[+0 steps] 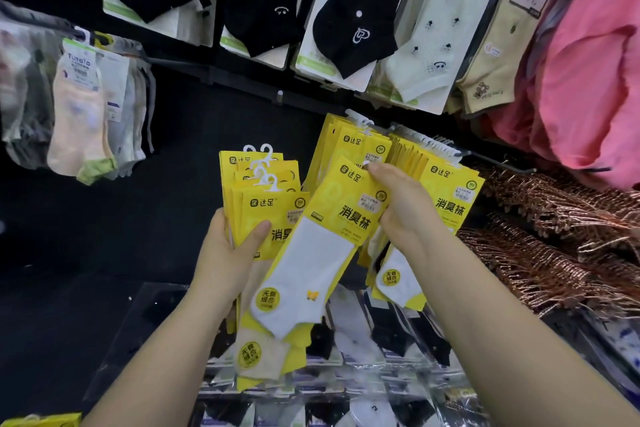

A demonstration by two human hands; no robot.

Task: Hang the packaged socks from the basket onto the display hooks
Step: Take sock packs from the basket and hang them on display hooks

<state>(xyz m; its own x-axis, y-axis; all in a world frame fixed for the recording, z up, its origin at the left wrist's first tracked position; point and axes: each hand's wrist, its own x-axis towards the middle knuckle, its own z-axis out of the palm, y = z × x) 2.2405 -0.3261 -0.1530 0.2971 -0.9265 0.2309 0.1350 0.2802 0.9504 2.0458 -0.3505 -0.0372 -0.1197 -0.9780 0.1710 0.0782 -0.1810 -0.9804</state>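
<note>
Left hand (230,246) grips stack of yellow packaged socks (263,204), frame centre. Right hand (403,204) pinches top of one yellow white-sock pack (311,253) just below loaded display hook (360,120).

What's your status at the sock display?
Left hand grips yellow sock pack stack. Right hand pinches single pack at top. Display hook ahead already holds packs.

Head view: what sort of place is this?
Probably a shop's sock aisle: black socks in packs hang along a dark wall, yellow packs fill a hook, the left hand holds a stack, the right hand one pack.
</note>
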